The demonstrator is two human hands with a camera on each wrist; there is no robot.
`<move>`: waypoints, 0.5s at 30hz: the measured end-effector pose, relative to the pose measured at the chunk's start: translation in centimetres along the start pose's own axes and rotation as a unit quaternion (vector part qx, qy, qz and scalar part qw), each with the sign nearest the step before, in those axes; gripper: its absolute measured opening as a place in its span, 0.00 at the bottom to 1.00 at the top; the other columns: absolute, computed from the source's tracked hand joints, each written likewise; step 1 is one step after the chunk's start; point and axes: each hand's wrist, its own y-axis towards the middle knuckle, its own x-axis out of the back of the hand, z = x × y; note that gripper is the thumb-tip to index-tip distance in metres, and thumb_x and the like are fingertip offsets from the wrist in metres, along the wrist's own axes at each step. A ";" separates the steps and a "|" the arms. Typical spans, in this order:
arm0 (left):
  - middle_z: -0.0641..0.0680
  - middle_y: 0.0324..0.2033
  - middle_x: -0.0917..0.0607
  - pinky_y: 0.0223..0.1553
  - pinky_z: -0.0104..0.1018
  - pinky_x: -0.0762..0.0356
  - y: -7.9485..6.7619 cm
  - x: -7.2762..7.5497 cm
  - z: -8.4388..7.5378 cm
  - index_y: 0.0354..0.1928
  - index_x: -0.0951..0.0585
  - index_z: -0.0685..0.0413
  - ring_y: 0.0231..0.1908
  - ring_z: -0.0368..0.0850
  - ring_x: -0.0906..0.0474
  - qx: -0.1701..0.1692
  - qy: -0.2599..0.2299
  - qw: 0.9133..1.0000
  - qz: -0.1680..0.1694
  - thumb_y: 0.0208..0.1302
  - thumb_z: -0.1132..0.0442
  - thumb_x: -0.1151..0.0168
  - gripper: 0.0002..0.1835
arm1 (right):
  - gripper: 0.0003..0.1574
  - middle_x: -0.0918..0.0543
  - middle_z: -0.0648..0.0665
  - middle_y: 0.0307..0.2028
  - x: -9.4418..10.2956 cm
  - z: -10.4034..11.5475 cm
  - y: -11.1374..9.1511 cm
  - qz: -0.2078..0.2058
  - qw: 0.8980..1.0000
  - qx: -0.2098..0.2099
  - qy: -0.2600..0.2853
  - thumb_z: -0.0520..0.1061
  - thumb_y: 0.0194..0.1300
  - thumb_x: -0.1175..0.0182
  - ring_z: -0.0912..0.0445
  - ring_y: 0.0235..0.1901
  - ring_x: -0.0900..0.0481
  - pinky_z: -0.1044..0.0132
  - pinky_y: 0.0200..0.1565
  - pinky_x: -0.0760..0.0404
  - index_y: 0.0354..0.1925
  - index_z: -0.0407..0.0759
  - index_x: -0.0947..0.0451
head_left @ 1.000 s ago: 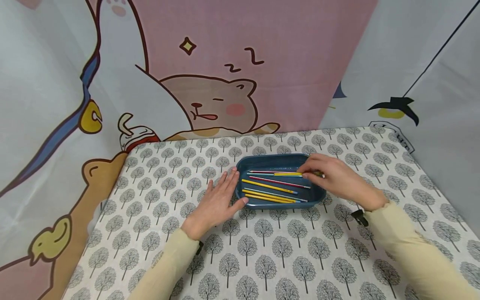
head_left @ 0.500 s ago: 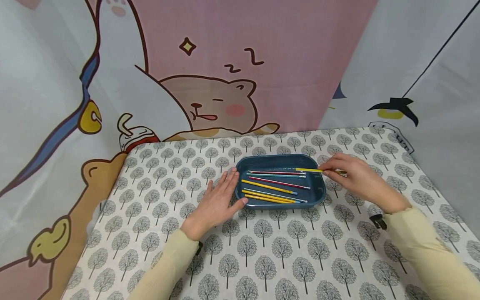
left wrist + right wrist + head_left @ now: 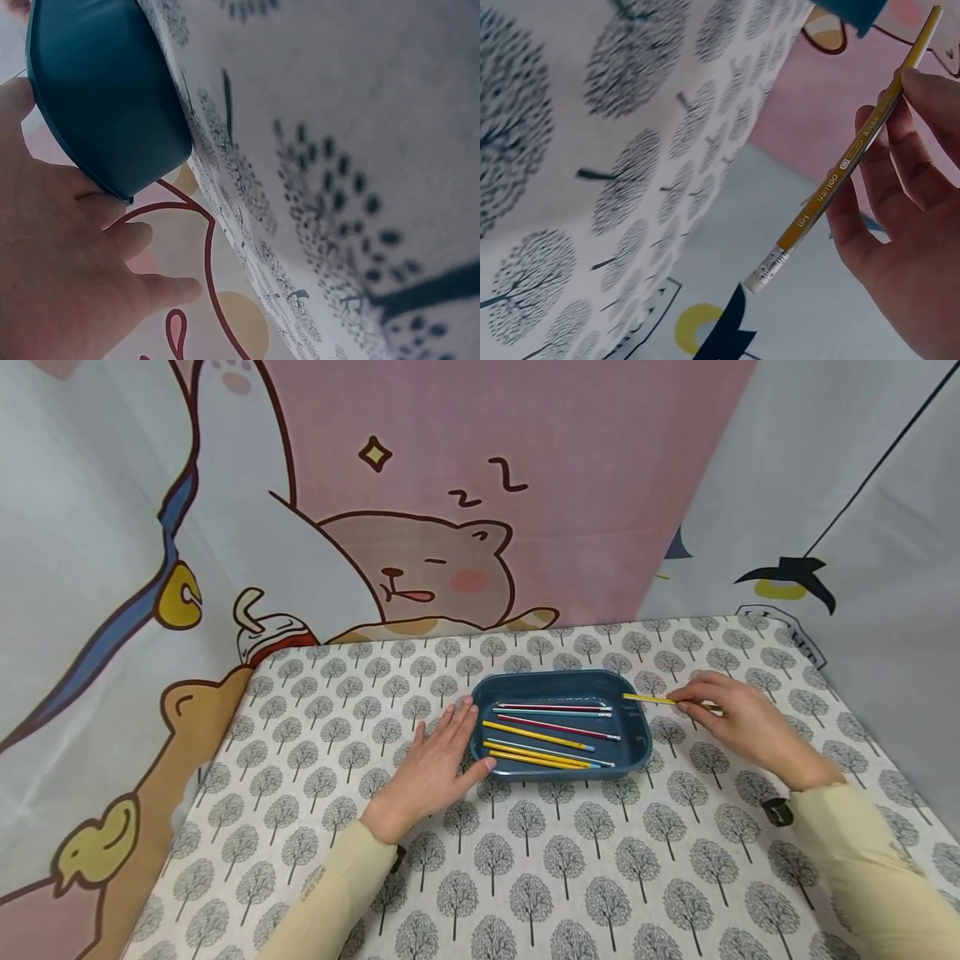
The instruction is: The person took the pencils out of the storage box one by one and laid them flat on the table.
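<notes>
A dark blue rectangular tray (image 3: 555,774) holds several pencils lying lengthwise: yellow ones (image 3: 536,734), red ones (image 3: 558,727) and a pale teal one (image 3: 555,713). At the tray's left end rests my left hand (image 3: 423,774), fingers straight against the rim; the left wrist view shows the fingertips along the tray's (image 3: 112,82) edge. My right hand (image 3: 738,718) pinches a yellow pencil (image 3: 847,161) between thumb and fingers, right of the tray. Its white eraser end with a silver ferrule points away from the tray, while its other end overlaps the tray's right rim in the head view.
A white cloth with grey trees (image 3: 562,860) covers the table under the tray. Behind it hangs a pink backdrop (image 3: 600,485) with cartoon animals, and pale curtains (image 3: 885,610) close off both sides.
My right hand has drawn the yellow pencil rightward out of the tray, until only its far end overlaps the right rim. The left hand and tray have stayed in place.
</notes>
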 end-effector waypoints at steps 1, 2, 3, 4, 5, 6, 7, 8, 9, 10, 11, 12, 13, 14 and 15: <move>0.48 0.82 0.63 0.75 0.70 0.56 0.0 0.0 0.0 0.84 0.57 0.52 0.81 0.50 0.63 0.000 0.000 1.000 -0.001 0.76 0.28 0.62 0.49 | 0.14 0.15 0.49 0.43 0.0 -0.3 -0.1 0.002 1.000 -0.003 -0.002 0.32 0.64 0.30 0.57 0.36 0.20 0.60 0.34 0.20 0.47 0.44 0.11; 0.48 0.82 0.63 0.75 0.70 0.56 0.0 0.0 0.0 0.84 0.56 0.53 0.81 0.51 0.62 0.000 0.000 1.000 -0.003 0.76 0.28 0.62 0.49 | 0.14 0.15 0.49 0.44 -0.1 -0.6 -0.2 0.003 1.000 -0.010 0.000 0.32 0.64 0.30 0.56 0.37 0.19 0.60 0.34 0.20 0.47 0.44 0.11; 0.49 0.82 0.63 0.75 0.70 0.56 0.0 0.0 0.0 0.84 0.56 0.53 0.81 0.51 0.62 -0.001 -0.001 1.000 -0.004 0.76 0.28 0.61 0.49 | 0.14 0.15 0.47 0.45 -0.1 -1.0 -0.2 0.005 1.000 -0.014 0.000 0.33 0.65 0.30 0.54 0.38 0.19 0.60 0.35 0.20 0.47 0.44 0.11; 0.49 0.82 0.62 0.75 0.70 0.56 -0.1 0.0 0.0 0.84 0.56 0.53 0.81 0.51 0.62 -0.001 -0.001 1.000 -0.005 0.76 0.28 0.61 0.49 | 0.13 0.15 0.46 0.46 -0.1 -1.3 -0.3 0.008 1.000 -0.018 -0.002 0.33 0.65 0.30 0.53 0.38 0.18 0.60 0.34 0.20 0.48 0.44 0.11; 0.49 0.82 0.62 0.74 0.70 0.55 -0.1 0.0 0.0 0.84 0.56 0.53 0.81 0.50 0.62 -0.001 0.001 1.000 -0.004 0.76 0.28 0.62 0.49 | 0.13 0.15 0.45 0.47 -0.2 -1.6 -0.4 0.009 1.000 -0.022 -0.004 0.33 0.65 0.30 0.53 0.38 0.18 0.60 0.34 0.21 0.48 0.44 0.11; 0.49 0.82 0.62 0.74 0.70 0.55 -0.1 0.0 0.0 0.84 0.56 0.53 0.81 0.50 0.62 -0.002 0.000 1.000 -0.005 0.76 0.27 0.62 0.49 | 0.13 0.15 0.44 0.48 -0.2 -1.9 -0.5 0.012 1.000 -0.026 -0.005 0.34 0.66 0.31 0.53 0.38 0.19 0.60 0.33 0.21 0.49 0.44 0.11; 0.49 0.82 0.63 0.74 0.70 0.55 -0.1 0.1 0.0 0.84 0.56 0.53 0.81 0.50 0.62 -0.002 0.001 1.000 -0.004 0.76 0.27 0.63 0.49 | 0.13 0.15 0.44 0.48 -0.2 -2.2 -0.5 0.014 0.999 -0.028 -0.006 0.34 0.67 0.31 0.53 0.37 0.19 0.61 0.33 0.21 0.49 0.44 0.12; 0.49 0.82 0.63 0.74 0.71 0.55 -0.1 0.1 0.0 0.84 0.56 0.53 0.81 0.51 0.62 -0.002 0.001 1.000 -0.004 0.76 0.27 0.64 0.49 | 0.13 0.15 0.43 0.48 -0.3 -2.5 -0.6 0.016 0.999 -0.030 -0.006 0.35 0.67 0.31 0.54 0.36 0.20 0.61 0.32 0.22 0.49 0.44 0.12; 0.48 0.82 0.63 0.74 0.70 0.55 -0.2 0.1 -0.1 0.84 0.56 0.53 0.81 0.50 0.62 -0.002 -0.001 1.000 -0.002 0.75 0.27 0.64 0.49 | 0.13 0.15 0.43 0.48 -0.3 -2.7 -0.6 0.018 0.999 -0.029 -0.009 0.35 0.67 0.31 0.54 0.35 0.20 0.61 0.32 0.22 0.50 0.44 0.12; 0.48 0.82 0.63 0.74 0.70 0.55 -0.2 0.2 -0.1 0.84 0.56 0.53 0.81 0.50 0.62 -0.002 -0.001 1.000 -0.001 0.75 0.26 0.64 0.49 | 0.13 0.15 0.43 0.48 -0.4 -2.9 -0.7 0.020 0.999 -0.028 -0.011 0.35 0.68 0.32 0.55 0.35 0.21 0.61 0.32 0.22 0.50 0.44 0.12; 0.48 0.82 0.64 0.74 0.70 0.55 -0.1 0.2 0.0 0.84 0.57 0.53 0.81 0.50 0.62 -0.002 -0.002 1.000 -0.001 0.75 0.26 0.65 0.49 | 0.13 0.15 0.44 0.48 -0.4 -3.1 -0.7 0.022 0.999 -0.030 -0.012 0.35 0.68 0.32 0.56 0.35 0.21 0.61 0.32 0.22 0.51 0.44 0.12; 0.48 0.82 0.64 0.74 0.70 0.55 -0.1 0.1 0.0 0.84 0.57 0.53 0.81 0.50 0.62 -0.002 -0.004 1.000 -0.001 0.75 0.26 0.65 0.49 | 0.14 0.15 0.43 0.48 -0.4 -3.3 -0.8 0.025 0.999 -0.031 -0.012 0.35 0.68 0.32 0.55 0.35 0.21 0.60 0.32 0.22 0.51 0.43 0.12; 0.48 0.82 0.64 0.74 0.70 0.55 -0.1 0.1 0.0 0.84 0.57 0.52 0.81 0.50 0.62 -0.002 -0.004 1.000 0.000 0.75 0.26 0.65 0.49 | 0.14 0.15 0.43 0.48 -0.5 -3.4 -0.8 0.026 0.999 -0.030 -0.013 0.35 0.68 0.32 0.54 0.35 0.21 0.58 0.33 0.21 0.51 0.43 0.12; 0.48 0.82 0.63 0.74 0.70 0.55 -0.1 0.1 0.0 0.84 0.57 0.53 0.81 0.50 0.62 -0.003 -0.005 1.000 -0.001 0.76 0.27 0.64 0.49 | 0.14 0.15 0.43 0.48 -0.5 -3.6 -0.8 0.029 0.999 -0.032 -0.013 0.35 0.68 0.33 0.53 0.37 0.19 0.56 0.35 0.20 0.51 0.43 0.12; 0.48 0.82 0.63 0.74 0.70 0.55 0.0 0.1 0.0 0.84 0.57 0.53 0.81 0.50 0.62 -0.003 -0.006 1.000 -0.002 0.76 0.27 0.64 0.49 | 0.14 0.15 0.42 0.49 -0.5 -3.7 -0.8 0.032 0.999 -0.035 -0.013 0.35 0.68 0.33 0.51 0.38 0.19 0.54 0.36 0.20 0.51 0.42 0.13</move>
